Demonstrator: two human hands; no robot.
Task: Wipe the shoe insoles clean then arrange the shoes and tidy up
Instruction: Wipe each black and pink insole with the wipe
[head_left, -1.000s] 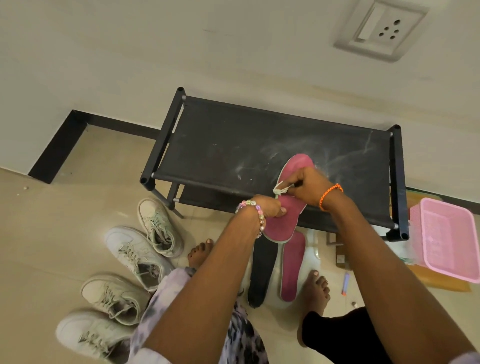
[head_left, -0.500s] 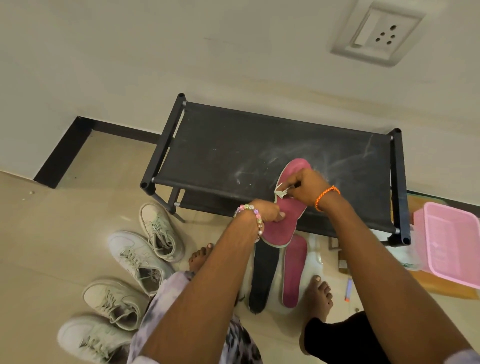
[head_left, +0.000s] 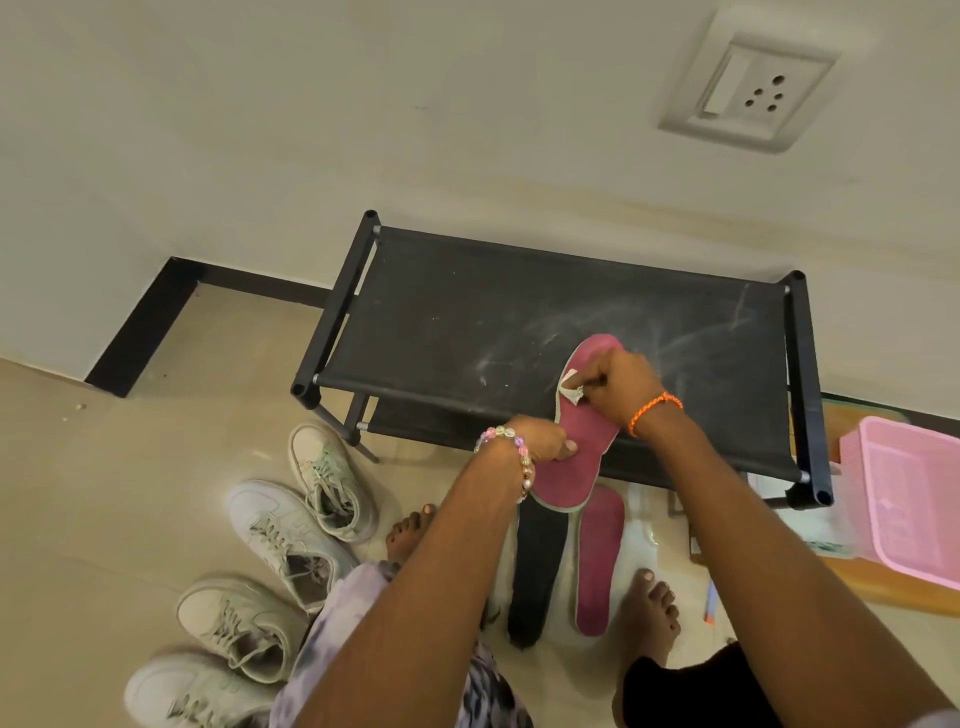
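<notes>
Head view, looking straight down. The left hand (head_left: 540, 439) pinches the pink insole (head_left: 576, 447) along its left edge near the heel, thumb on top, so that grip is closed on it. The right hand (head_left: 615, 387) is curled round a small pale wipe (head_left: 571, 392), pressing it onto the toe half of the insole. The insole sits mid-frame, held up in front of the black shoe rack (head_left: 519, 322).

For doing this step well, I'd say keep that heel pinch firm, because the insole looks floppy and will probably fold if the wipe drags hard. Long strokes from toe toward heel, and refold the wipe when it gets grubby. Propping the insole against the rack's top shelf might also help it stay flat.

On the floor just below the hands lie two more insoles, a black insole (head_left: 537, 566) and a second pink insole (head_left: 600, 561), side by side between the bare feet, so there's likely more wiping left. Four pale sneakers (head_left: 291, 540) are lined up at lower left, not yet arranged.

Room stuff: the rack's top shelf has whitish dusty smears near the middle and right. A pink plastic basket (head_left: 904, 499) sits at the right edge on something wooden. Beige tile floor, cream wall with dark skirting, and a wall socket (head_left: 748, 88) in the upper right.
</notes>
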